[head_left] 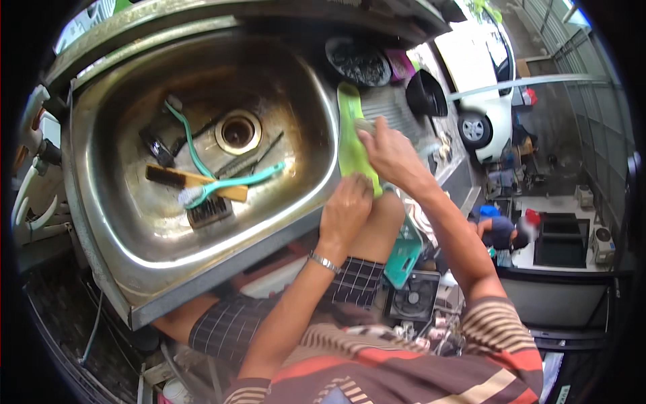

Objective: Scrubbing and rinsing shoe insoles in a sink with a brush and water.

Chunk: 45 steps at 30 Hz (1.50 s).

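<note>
A long, flat lime-green piece (350,108) with rounded ends lies along the right rim of the steel sink; its exact kind is unclear. My left hand (348,202) is closed on its near end. Farther up the piece, my right hand (397,156) is closed and presses on it, with a small greyish thing (363,126) partly showing under the fingers. What that thing is, I cannot make out. Inside the sink (282,229) lie two turquoise toothbrushes (245,179), a wooden-handled brush (195,183) and a dark bristled brush block (208,213).
The sink drain (237,132) sits behind the brushes. On the ribbed drainboard (387,101) stand a round dish (358,60) with dark contents and a black bowl (426,93). A green plastic crate (404,254) is below. Another person (499,231) and a white car (474,60) are farther off.
</note>
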Motion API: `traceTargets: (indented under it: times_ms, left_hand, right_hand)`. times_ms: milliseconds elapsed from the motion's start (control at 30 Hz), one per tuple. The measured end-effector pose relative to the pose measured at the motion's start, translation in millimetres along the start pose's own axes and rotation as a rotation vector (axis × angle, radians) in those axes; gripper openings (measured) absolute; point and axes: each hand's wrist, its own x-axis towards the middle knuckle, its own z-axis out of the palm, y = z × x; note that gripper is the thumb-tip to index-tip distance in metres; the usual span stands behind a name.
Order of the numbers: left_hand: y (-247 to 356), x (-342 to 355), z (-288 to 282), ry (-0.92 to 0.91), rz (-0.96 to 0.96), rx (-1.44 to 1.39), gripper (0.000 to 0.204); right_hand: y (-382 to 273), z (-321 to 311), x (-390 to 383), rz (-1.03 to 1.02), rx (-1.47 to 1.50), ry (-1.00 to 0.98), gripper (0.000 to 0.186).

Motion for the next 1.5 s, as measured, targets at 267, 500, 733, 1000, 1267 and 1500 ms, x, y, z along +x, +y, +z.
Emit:
traceTargets:
  times_ms: [267,500,733,1000,1267,1500]
  left_hand:
    - [-6.3,-7.5,-18.7,-0.131,0.078,0.054,0.037]
    - [17.7,25.3,-52.0,-0.38,0.017,-0.089,0.038]
    - [-5.9,2.7,-12.1,-0.169,0.133,0.111,0.049]
    - [6.2,9.8,-7.8,-0.269,0.179,0.103,0.027]
    - [4.9,6.4,0.4,-0.139,0.138,0.047,0.026]
    - [6.0,-0.6,-4.6,-0.115,0.122,0.041,0.035]
  right_hand:
    - [59.0,-35.5,104.7,0.08,0.054,0.1,0.051]
    - [102.8,-7.9,188.7,0.113,-0.105,0.056,0.049]
    - [36.6,-19.7,67.2,-0.22,0.001,0.075,0.045]
    - [-1.4,4.7,-37.4,0.01,0.034,-0.21,0.046]
    - [6.8,11.8,-40.0,-0.059,0.034,-0.167,0.044]
    - [4.5,14.6,-55.6,-0.143,0.074,-0.17,0.046]
